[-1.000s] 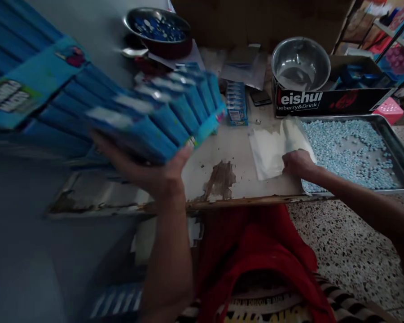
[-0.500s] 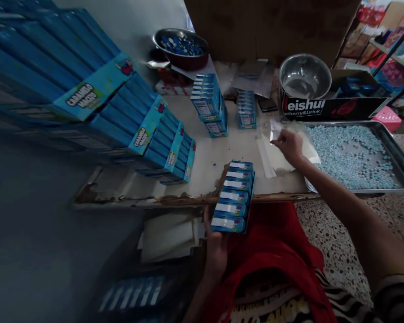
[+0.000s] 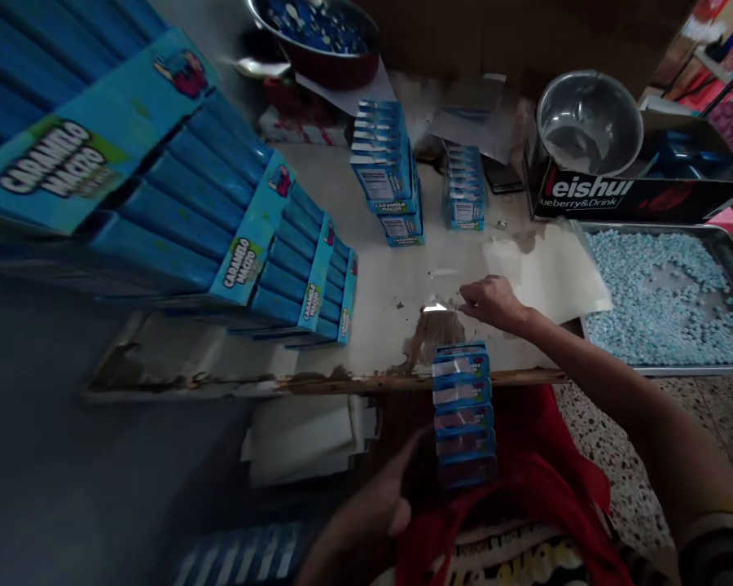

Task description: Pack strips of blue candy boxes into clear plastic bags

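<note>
Worn table (image 3: pixel 397 277), chipped at its near edge. Pack of blue boxes (image 3: pixel 464 415) at five o'clock, across that edge; left hand (image 3: pixel 379 496) beside it at six, grip too dark to tell. Right hand (image 3: pixel 492 301), three o'clock, seemingly pinching clear film (image 3: pixel 433 308). Poor support could tip the pack.

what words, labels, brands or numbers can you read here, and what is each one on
"CARAMELO MACIZO": tall stack, on several bands; second word stylised
"CARAMELO MACIZO": small stack, tiny
"eishu": carton, letters at both ends partly hidden
"ueberry&Drink": same carton, start unclear
Shirt: yellow lettering, cut off, unreadable
Front pack: print too dark and blurred to read fully
No numbers legible.
</note>
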`<act>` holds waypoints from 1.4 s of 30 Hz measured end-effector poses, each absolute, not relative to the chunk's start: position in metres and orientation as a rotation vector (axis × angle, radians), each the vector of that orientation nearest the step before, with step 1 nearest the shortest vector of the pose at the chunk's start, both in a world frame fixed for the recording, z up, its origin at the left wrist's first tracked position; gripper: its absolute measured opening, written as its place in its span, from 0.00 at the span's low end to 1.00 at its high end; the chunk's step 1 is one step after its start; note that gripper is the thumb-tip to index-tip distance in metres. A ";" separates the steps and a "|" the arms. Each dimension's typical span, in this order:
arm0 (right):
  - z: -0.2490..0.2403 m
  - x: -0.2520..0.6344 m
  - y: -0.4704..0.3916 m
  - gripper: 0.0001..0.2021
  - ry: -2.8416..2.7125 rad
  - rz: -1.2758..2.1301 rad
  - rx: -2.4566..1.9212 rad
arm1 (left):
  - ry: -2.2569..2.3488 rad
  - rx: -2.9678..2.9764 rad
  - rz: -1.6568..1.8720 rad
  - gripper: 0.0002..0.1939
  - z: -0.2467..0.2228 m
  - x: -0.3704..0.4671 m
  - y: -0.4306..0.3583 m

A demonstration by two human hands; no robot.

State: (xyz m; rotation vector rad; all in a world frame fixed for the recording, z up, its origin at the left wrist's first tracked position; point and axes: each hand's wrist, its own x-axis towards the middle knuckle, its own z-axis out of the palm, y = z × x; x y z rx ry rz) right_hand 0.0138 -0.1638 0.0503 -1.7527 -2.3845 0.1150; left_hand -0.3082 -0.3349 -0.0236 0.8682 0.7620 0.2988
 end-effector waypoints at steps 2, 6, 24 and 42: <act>0.050 0.009 -0.164 0.07 -2.440 0.094 -1.696 | 1.015 1.396 0.386 0.17 0.013 -0.307 -0.293; 0.051 0.004 -0.163 0.09 -2.502 0.051 -1.650 | 1.048 2.513 1.083 0.07 0.054 -0.267 -0.190; 0.064 0.005 -0.203 0.11 -2.646 0.154 -1.917 | 1.054 3.205 1.048 0.11 0.014 -0.216 -0.139; 0.138 -0.009 -0.275 0.09 -2.199 0.454 -2.146 | 1.253 2.580 0.875 0.05 0.092 -0.249 -0.236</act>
